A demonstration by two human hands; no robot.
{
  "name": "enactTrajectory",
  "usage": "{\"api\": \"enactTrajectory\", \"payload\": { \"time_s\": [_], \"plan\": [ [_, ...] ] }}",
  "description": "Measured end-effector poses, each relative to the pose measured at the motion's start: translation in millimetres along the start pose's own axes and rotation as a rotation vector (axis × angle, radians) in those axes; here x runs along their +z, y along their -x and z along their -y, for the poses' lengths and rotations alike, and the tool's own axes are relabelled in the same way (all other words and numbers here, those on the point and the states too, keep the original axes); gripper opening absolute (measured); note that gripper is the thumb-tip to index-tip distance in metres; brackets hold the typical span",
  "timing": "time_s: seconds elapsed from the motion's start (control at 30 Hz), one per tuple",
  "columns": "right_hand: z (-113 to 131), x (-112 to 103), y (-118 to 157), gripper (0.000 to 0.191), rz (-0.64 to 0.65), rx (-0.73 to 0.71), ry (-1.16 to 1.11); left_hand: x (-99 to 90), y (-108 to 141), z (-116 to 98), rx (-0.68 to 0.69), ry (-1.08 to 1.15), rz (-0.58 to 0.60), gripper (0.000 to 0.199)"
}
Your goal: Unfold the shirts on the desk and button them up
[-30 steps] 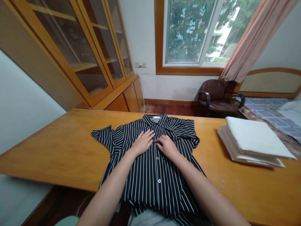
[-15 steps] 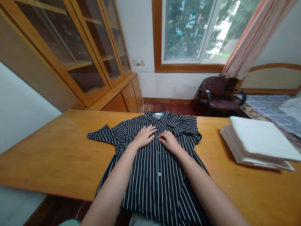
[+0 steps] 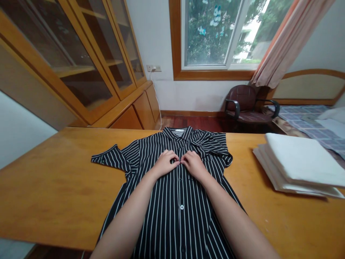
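A black shirt with white stripes [image 3: 167, 201] lies front up, its collar toward the far edge of the wooden table [image 3: 54, 183]. My left hand [image 3: 166, 162] and my right hand [image 3: 192, 163] meet at the button placket on the chest, fingertips nearly touching. Both hands have curled fingers pinching the shirt's front edge there; any button between them is hidden. Lower on the placket a pale button [image 3: 182, 207] shows. The sleeve on the left is spread outward, while the one on the right is bunched.
A stack of white folded items [image 3: 302, 162] sits on the table at the right. Beyond the table are a maroon armchair [image 3: 244, 102], a bed [image 3: 309, 115], a glass-fronted cabinet [image 3: 126, 97] and a white cable [image 3: 157, 99].
My left hand has gone from lying flat with fingers spread to a pinch at the placket beside my right hand. The camera view has shifted slightly.
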State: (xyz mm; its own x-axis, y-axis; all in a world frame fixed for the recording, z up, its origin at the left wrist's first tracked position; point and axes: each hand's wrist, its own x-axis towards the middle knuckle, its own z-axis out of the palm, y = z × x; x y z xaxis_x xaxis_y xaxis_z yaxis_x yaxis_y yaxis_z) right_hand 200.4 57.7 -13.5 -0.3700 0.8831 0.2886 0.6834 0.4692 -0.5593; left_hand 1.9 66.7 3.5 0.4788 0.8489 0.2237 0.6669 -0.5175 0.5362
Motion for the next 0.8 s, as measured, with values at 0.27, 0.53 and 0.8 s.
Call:
{"api": "enactTrajectory", "payload": {
  "time_s": [0.27,0.53,0.8],
  "plan": [
    [4.5,-4.9,2.8,0.009,-0.016,0.003,-0.056,-1.0,-2.3,0.1,-0.014,0.125,0.006,0.012],
    [7.1,-11.0,2.0,0.012,-0.069,0.021,-0.244,-6.3,-4.6,-2.2,-0.050,0.351,-0.027,0.014],
    [6.9,-12.0,2.5,0.011,-0.074,0.033,-0.287,-7.3,-3.8,1.3,-0.070,0.375,0.005,0.016]
  ]
}}
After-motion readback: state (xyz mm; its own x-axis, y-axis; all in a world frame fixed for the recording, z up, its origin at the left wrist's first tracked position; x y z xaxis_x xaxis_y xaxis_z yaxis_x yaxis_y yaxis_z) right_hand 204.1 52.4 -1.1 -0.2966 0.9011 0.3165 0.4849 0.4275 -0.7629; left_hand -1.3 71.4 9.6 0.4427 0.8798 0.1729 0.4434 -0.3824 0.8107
